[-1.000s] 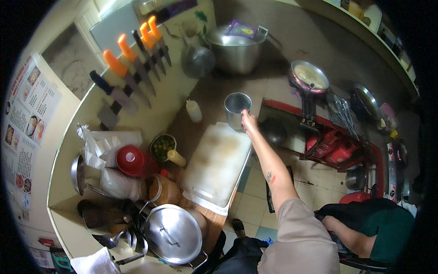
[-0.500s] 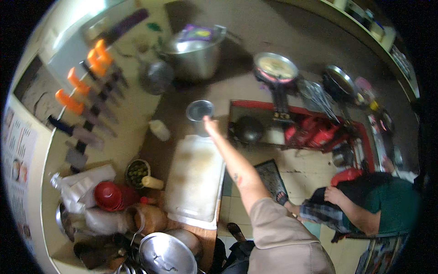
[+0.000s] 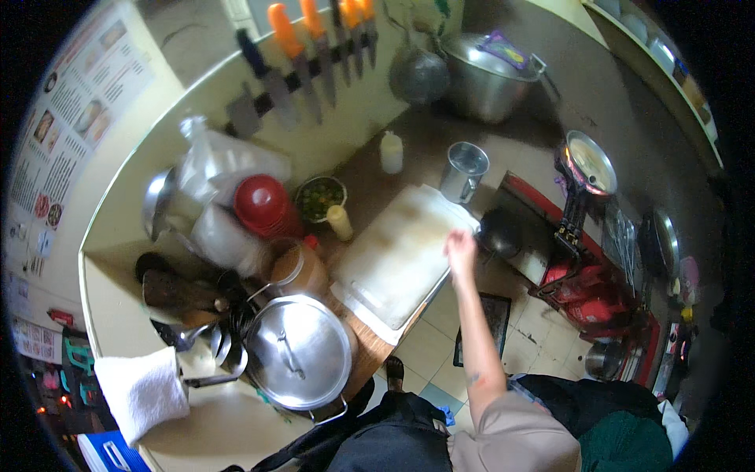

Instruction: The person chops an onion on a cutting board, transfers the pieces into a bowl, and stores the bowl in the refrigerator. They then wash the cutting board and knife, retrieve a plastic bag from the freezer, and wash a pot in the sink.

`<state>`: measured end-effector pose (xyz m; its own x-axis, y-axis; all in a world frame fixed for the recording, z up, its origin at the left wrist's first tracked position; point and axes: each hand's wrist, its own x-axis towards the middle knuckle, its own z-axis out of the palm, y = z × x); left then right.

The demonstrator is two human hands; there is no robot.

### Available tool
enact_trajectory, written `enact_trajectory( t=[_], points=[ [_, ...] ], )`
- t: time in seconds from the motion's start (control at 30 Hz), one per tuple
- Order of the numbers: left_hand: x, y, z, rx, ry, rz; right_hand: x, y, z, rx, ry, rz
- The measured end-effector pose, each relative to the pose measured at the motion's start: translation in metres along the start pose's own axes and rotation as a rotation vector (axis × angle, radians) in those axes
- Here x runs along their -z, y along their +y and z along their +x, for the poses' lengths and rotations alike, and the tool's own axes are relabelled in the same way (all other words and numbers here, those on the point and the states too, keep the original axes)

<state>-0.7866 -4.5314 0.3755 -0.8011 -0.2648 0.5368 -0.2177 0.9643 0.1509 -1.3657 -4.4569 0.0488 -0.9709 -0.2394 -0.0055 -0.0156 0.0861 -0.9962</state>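
My right hand (image 3: pixel 462 250) is over the right edge of a white cutting board (image 3: pixel 393 263), its fingers loosely bent and seemingly holding nothing. The fingers are slightly blurred. Beyond the board stands a clear measuring cup (image 3: pixel 464 175), upright, its handle turned towards me and apart from the hand. A dark round pan (image 3: pixel 501 234) sits just right of my hand. My left hand is out of view. Left of the board are a pale squeeze bottle (image 3: pixel 339 223) and a bowl of chopped greens (image 3: pixel 321 198).
A lidded steel pot (image 3: pixel 295 354) stands near me beside red bowls (image 3: pixel 263 204). Knives (image 3: pixel 322 67) hang on the wall. At right, a frying pan with food (image 3: pixel 590 164) sits over a lit burner by a red stove frame (image 3: pixel 582 299). Another person (image 3: pixel 629 440) is at lower right.
My right hand has let go of the measuring cup and drawn back towards me, to the board's edge. The view has swung left, so the scene appears shifted to the right.
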Motion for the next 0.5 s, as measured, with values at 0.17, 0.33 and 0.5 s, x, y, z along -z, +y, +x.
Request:
enact_trajectory(
  t=[0.17, 0.33, 0.5],
  points=[
    [0.007, -0.011, -0.036, -0.129, 0.365, -0.08, -0.035, -0.09, -0.236, -0.029, -0.365, 0.273],
    [0.04, -0.042, -0.109, -0.13, 0.423, -0.359, -0.063, -0.239, -0.432, 0.243, -1.266, 1.015],
    [0.072, -0.14, -0.21, -0.186, 0.903, -0.586, -0.167, -0.295, -0.638, 0.826, -2.027, 1.061]
  ],
)
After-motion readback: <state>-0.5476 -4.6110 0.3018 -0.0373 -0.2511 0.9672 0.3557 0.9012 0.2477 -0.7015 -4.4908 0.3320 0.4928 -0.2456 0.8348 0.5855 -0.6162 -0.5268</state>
